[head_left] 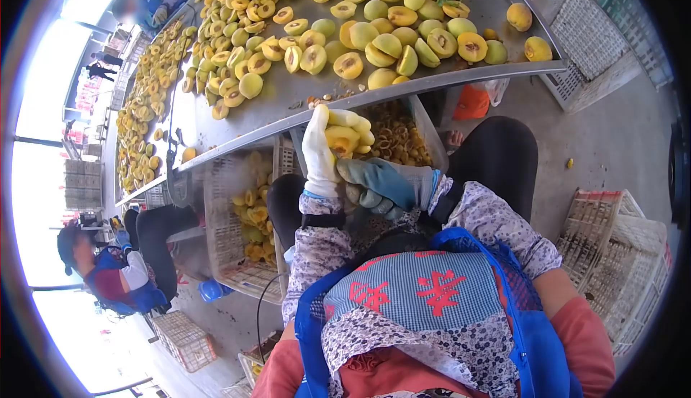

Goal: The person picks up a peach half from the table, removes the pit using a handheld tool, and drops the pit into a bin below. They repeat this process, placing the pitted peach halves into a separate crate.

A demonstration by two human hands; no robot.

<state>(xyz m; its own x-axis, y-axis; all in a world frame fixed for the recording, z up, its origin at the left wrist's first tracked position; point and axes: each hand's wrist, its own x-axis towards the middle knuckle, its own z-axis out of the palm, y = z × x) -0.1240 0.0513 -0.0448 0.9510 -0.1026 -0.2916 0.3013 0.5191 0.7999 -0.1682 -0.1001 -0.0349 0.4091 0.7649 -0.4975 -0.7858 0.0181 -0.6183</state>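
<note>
My left hand [320,155], in a white glove, is closed around a yellow peach half [342,139] with its cut side partly showing. Just below it, my right hand [381,183] wears a blue-grey glove, and its fingers are curled shut with the thumb close to the fruit. Whatever the right hand grips is hidden by the glove. Both hands are above my lap, in front of the metal table edge [345,103]. Many halved peaches [389,42] lie on the table.
Under the table edge stands a bin of brownish peach scraps [399,139]. A plastic crate [216,240] at left contains yellow peach pieces [255,218]. Stacked crates [612,261] stand at right. A co-worker [119,268] sits at left; another person [155,2] is farther back.
</note>
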